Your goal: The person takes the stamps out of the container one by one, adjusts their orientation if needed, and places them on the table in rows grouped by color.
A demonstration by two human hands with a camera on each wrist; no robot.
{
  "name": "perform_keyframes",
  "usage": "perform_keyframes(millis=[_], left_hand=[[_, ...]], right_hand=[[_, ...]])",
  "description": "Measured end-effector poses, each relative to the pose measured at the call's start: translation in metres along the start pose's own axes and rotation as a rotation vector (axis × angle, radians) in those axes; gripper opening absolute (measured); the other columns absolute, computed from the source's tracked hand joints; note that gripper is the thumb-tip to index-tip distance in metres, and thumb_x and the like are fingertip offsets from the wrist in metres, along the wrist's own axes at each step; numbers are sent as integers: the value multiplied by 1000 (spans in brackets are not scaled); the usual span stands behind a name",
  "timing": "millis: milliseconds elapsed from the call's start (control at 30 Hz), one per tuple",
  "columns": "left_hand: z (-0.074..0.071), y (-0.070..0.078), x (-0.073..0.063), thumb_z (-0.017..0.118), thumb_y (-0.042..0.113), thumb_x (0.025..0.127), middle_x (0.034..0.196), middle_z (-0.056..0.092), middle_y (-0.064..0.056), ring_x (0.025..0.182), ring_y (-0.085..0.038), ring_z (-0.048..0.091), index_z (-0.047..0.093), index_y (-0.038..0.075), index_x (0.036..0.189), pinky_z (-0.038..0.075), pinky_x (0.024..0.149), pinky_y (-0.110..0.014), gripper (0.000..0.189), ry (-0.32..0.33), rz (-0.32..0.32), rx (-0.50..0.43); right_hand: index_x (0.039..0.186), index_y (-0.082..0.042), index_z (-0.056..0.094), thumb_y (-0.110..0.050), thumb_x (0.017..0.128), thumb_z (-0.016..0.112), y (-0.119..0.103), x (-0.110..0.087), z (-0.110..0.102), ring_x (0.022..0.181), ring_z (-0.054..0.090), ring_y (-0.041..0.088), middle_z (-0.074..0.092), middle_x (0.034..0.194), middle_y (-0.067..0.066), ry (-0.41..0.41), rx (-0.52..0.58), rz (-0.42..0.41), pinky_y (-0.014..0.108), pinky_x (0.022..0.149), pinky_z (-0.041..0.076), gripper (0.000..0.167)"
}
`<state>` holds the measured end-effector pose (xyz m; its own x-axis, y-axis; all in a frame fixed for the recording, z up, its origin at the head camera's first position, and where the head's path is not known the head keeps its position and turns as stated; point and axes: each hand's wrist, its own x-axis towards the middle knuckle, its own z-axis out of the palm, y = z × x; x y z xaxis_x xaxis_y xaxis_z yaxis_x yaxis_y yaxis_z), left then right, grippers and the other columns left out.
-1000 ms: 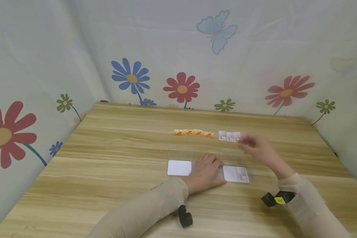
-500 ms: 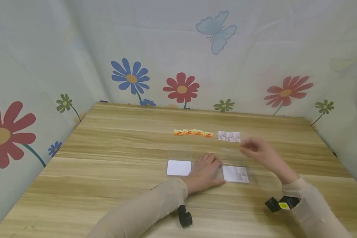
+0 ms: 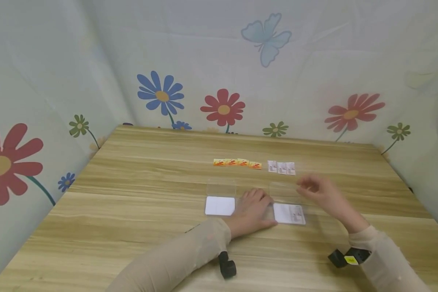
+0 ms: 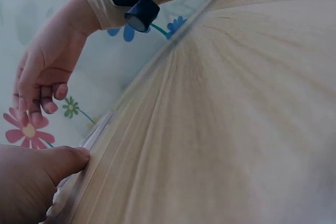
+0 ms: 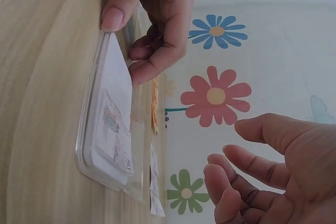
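Observation:
My left hand point(image 3: 250, 213) lies on the table and grips the left end of a flat clear plastic case point(image 5: 84, 145), thumb at the near corner and curled fingers at the far side. Its transparent lid point(image 3: 286, 190) is folded back. White backing point(image 3: 282, 212) fills the case, and a small printed paper slip point(image 5: 113, 132) lies on its right part. My right hand point(image 3: 321, 192) hovers beside the lid, fingers loosely bent and nothing between them in the right wrist view. A second case point(image 3: 220, 206) with plain white backing lies open to the left of my left hand.
Behind the cases, several orange-yellow printed slips point(image 3: 237, 162) lie in a row. To their right is a row of 3 whitish printed slips point(image 3: 281, 167). A flower-patterned curtain point(image 3: 190, 48) stands around the wooden table point(image 3: 113, 227).
My right hand has drawn back from the row of whitish slips, slightly to the right and toward me. The left hand, cases and slips stay where they were.

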<state>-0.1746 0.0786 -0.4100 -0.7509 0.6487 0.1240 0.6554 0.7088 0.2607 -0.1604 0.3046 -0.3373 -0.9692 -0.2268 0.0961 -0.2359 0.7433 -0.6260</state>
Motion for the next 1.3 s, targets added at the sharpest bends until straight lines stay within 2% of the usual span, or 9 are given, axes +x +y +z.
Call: perform_keyframes(millis=[300, 500, 700, 1033, 1300], left_hand=[[1, 0, 0, 64, 58, 83, 121, 54, 2, 119, -16, 48, 60, 18, 122, 36, 107, -33, 56, 0, 3, 5], [1, 0, -1, 65, 57, 83, 120, 54, 2, 118, -16, 48, 60, 17, 122, 37, 107, -33, 56, 4, 8, 2], [0, 0, -1, 65, 57, 83, 121, 54, 2, 119, -16, 48, 60, 17, 122, 36, 107, -33, 55, 1, 3, 0], [1, 0, -1, 65, 57, 83, 121, 54, 2, 119, -16, 48, 60, 17, 122, 37, 106, -33, 55, 4, 6, 6], [1, 1, -1, 65, 57, 83, 120, 54, 2, 118, -15, 48, 60, 18, 121, 37, 106, -33, 55, 4, 0, 5]], right_hand=[[112, -1, 63, -20, 93, 62, 3, -6, 2, 90, 60, 21, 68, 103, 13, -17, -23, 44, 27, 72, 50, 27], [110, -1, 64, -21, 93, 63, 6, -10, 4, 88, 59, 17, 68, 102, 12, -42, -12, 41, 26, 71, 49, 27], [106, 0, 65, -15, 90, 66, 8, -13, 7, 84, 59, 13, 69, 98, 10, -45, -28, 7, 23, 70, 49, 22], [105, -2, 67, -12, 86, 69, 14, -19, 13, 83, 60, 15, 69, 95, 8, -66, -70, 16, 25, 69, 49, 21], [93, -3, 68, -5, 83, 70, 21, -20, 20, 75, 60, 11, 70, 88, 6, -53, -77, -66, 23, 65, 48, 10]])
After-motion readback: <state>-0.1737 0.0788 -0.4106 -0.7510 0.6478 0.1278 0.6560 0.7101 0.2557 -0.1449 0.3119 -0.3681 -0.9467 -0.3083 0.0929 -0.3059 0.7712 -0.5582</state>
